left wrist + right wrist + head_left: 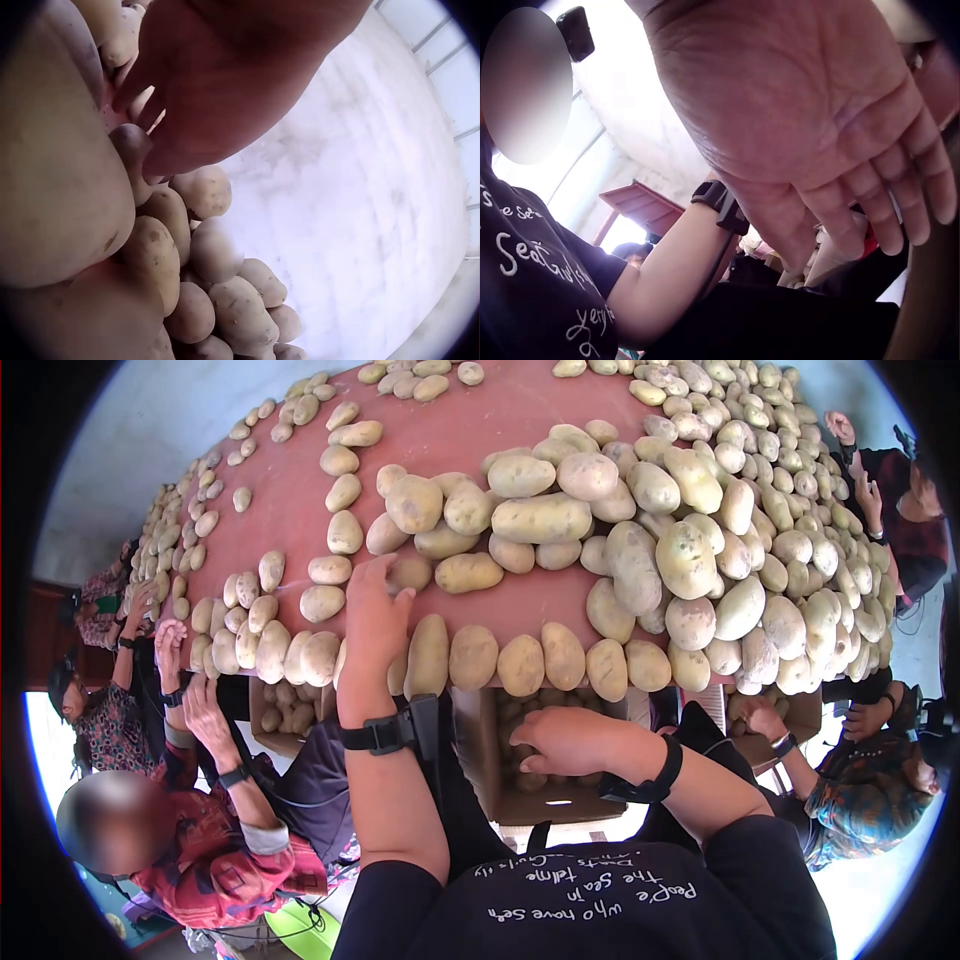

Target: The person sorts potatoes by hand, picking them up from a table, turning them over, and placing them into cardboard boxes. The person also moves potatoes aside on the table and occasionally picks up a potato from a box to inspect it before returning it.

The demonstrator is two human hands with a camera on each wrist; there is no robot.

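My left hand [378, 610] reaches over the table's near edge, thumb and fingers around a small potato [408, 574]. In the left wrist view, the thumb of the left hand [225, 82] lies against a potato [133, 156], with the fingers on its far side. Lower down, my right hand [565, 740] hangs over a cardboard box [484, 760] holding several potatoes, partly hidden under the hand. The right wrist view has the right hand [802, 112] palm in sight, fingers extended and nothing held.
Potatoes cover much of the red table [270, 470], piled thickest at the right [690, 560], with a row along the near edge [520, 665]. More boxes with potatoes [288, 710] stand left and right. People sit on both sides, their hands near the edge.
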